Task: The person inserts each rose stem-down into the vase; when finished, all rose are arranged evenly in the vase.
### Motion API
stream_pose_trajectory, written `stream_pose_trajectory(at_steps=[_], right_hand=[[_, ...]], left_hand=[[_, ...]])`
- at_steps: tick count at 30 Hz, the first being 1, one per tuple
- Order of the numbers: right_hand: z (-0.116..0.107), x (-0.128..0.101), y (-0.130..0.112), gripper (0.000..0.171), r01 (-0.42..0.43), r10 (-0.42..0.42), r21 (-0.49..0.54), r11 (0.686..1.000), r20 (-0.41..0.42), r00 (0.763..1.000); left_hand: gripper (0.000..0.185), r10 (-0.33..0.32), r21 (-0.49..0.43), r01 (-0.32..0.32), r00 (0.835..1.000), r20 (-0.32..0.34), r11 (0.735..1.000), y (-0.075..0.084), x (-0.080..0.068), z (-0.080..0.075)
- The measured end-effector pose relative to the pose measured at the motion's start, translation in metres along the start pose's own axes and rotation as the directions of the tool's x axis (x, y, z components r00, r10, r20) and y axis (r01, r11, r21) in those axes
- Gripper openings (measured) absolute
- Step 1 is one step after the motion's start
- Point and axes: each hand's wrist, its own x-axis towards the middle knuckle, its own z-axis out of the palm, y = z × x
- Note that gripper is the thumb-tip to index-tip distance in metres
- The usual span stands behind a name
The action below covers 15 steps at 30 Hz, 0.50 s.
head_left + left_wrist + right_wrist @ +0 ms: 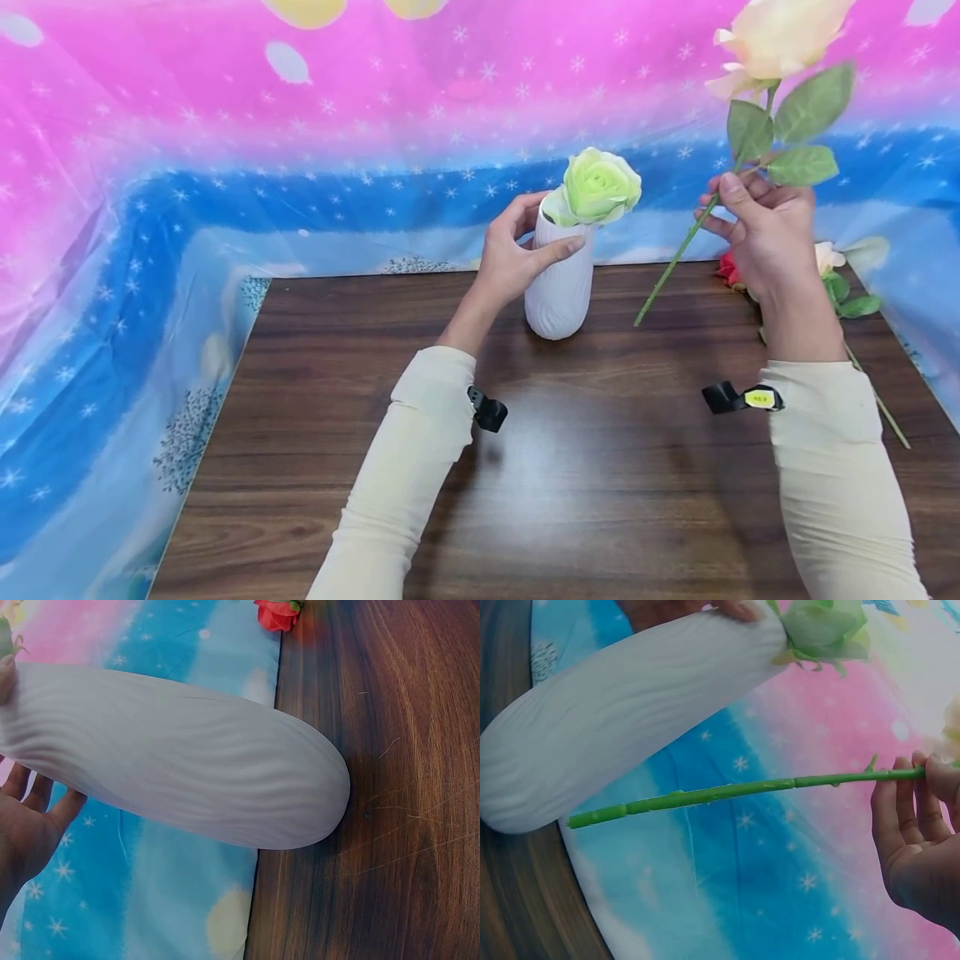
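Right hand pinches the cream rose's stem near its leaves, at three o'clock of the white vase; light, bendy, best held mid-stem; left hand grips the vase's neck on the bench.

Two arms in cream sleeves reach forward, both hands raised and busy.

The left hand curls around something upright, thumb stretched across its front and fingers wrapped behind (the left wrist view shows the fingers spread along the far side). The right hand is lifted higher and further right, back of the hand toward the viewer, thumb and fingertips pinching a thin stem. A small black clip sits at each wrist.
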Motion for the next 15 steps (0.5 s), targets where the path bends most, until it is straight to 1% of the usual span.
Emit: stream_pose_trajectory(at_steps=[2,3,6,8,10,13,15], right_hand=[[0.0013,0.0011,-0.0019,0.03,0.003,-0.002,0.034,0.999,-0.023,1.0],[0.0017,0.0018,-0.0024,0.031,0.005,-0.003,0.052,0.999,-0.027,1.0],[0.0023,0.0019,-0.0037,0.036,0.01,-0.01,0.096,0.995,-0.008,1.0],[0.0033,0.0028,-0.0046,0.032,0.012,-0.011,0.125,0.992,-0.001,1.0],[0.0047,0.0038,-0.0059,0.029,0.006,-0.004,0.156,0.988,-0.013,1.0],[0.0078,0.0067,-0.008,0.022,0.008,0.002,0.207,0.978,-0.049,0.999],[0.01,0.0085,-0.0094,0.022,0.023,-0.005,0.244,0.969,-0.073,0.997]], left_hand=[[0.061,-0.001,-0.006,0.001,1.0,0.003,1.0,0.0003,0.0012,0.0006],[0.061,-0.001,-0.008,0.001,1.0,0.004,1.0,0.0006,0.0017,0.0009],[0.061,0.0,-0.015,0.0,1.0,0.006,1.0,0.0014,0.0025,0.0014],[0.061,-0.001,-0.016,0.001,1.0,0.005,1.0,0.0015,0.0023,0.0015],[0.061,-0.002,-0.016,0.002,1.0,0.002,1.0,0.0014,0.0016,0.0013],[0.061,0.001,-0.017,-0.001,1.0,-0.002,1.0,0.0013,0.0005,0.0006],[0.061,-0.002,-0.015,0.001,1.0,-0.005,1.0,0.0014,0.0,-0.0002]])
